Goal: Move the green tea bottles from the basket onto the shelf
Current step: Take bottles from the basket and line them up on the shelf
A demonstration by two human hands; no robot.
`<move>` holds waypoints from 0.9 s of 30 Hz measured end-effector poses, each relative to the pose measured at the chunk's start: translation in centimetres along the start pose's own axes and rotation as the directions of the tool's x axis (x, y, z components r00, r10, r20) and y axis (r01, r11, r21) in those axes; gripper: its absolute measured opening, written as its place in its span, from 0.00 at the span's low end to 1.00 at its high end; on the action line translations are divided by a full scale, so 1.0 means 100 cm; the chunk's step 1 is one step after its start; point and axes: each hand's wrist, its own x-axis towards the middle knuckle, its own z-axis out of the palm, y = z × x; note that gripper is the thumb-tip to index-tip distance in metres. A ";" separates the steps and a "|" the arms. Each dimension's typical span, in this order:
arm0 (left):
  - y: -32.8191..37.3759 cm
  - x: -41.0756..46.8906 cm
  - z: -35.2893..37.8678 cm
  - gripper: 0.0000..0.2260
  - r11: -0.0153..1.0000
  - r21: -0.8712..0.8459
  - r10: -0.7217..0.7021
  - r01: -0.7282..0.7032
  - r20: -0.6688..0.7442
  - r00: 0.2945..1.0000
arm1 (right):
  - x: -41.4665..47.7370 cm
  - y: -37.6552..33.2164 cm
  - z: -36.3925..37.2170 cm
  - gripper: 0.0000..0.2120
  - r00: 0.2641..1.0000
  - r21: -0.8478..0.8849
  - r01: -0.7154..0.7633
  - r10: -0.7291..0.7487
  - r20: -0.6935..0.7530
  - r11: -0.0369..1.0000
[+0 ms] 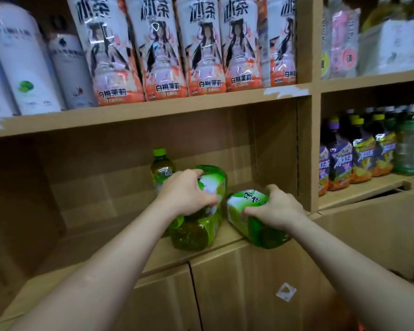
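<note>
Tan wooden shelving [153, 113], upright divider [307, 115], dim light

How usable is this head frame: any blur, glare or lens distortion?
Head view: wide-angle bending bows the brown cardboard shelf board; white cylindrical bottles at far left are motion-smeared; glare streaks the white peach-tea bottle labels; both hands and the green plastic tea bottles stay fairly sharp.

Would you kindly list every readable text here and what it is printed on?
"冰茶": top of the white-and-orange tea bottles, upper shelf.
"白桃茉莉": their orange bands.
"冰红茶": purple-and-yellow bottles, right shelf.
White cylindrical bottles at the left: blurred.
Green tea bottle under the right hand: script unreadable.
</note>
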 end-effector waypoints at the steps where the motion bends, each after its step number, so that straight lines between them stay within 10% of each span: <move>1: -0.001 0.004 0.000 0.35 0.999 0.026 0.021 -0.021 0.014 1.000 | 0.006 -0.004 0.002 0.45 1.000 0.008 0.000 0.000 0.006 1.000; 6: -0.004 0.018 0.009 0.29 0.969 0.208 0.134 -0.132 0.008 0.991 | 0.000 -0.002 0.000 0.48 0.942 0.113 0.182 -0.206 0.265 0.977; 11: -0.004 0.033 0.023 0.25 0.934 0.344 0.117 -0.100 -0.030 0.993 | 0.000 0.004 0.034 0.42 0.950 -0.018 0.310 -0.310 -0.033 0.951; 18: 0.014 0.017 0.026 0.23 0.906 0.404 0.199 -0.129 -0.137 0.970 | -0.005 0.040 0.023 0.35 0.932 0.136 0.359 -0.347 -0.101 0.924; 27: 0.145 -0.058 0.102 0.12 0.737 -0.077 0.636 -0.672 -0.258 0.727 | -0.048 0.135 -0.066 0.22 0.907 -0.099 0.378 -0.390 -0.157 0.920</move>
